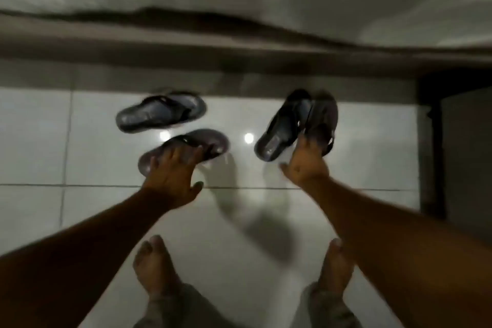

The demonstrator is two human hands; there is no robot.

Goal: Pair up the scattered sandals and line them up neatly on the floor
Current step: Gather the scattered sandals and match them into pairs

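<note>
Dark sandals: 4; hands: 2.

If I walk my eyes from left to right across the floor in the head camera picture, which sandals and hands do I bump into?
Far-left sandal → left hand on the second sandal → right hand at the two sandals lying together.

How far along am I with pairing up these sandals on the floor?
About halfway. On the right, two sandals already lie side by side as a pair, your right hand on them. Your left hand rests on a third sandal; the fourth sandal lies apart behind it, at a different angle. Left: bring those two together and line both pairs up. Blur hides finer detail.
</note>
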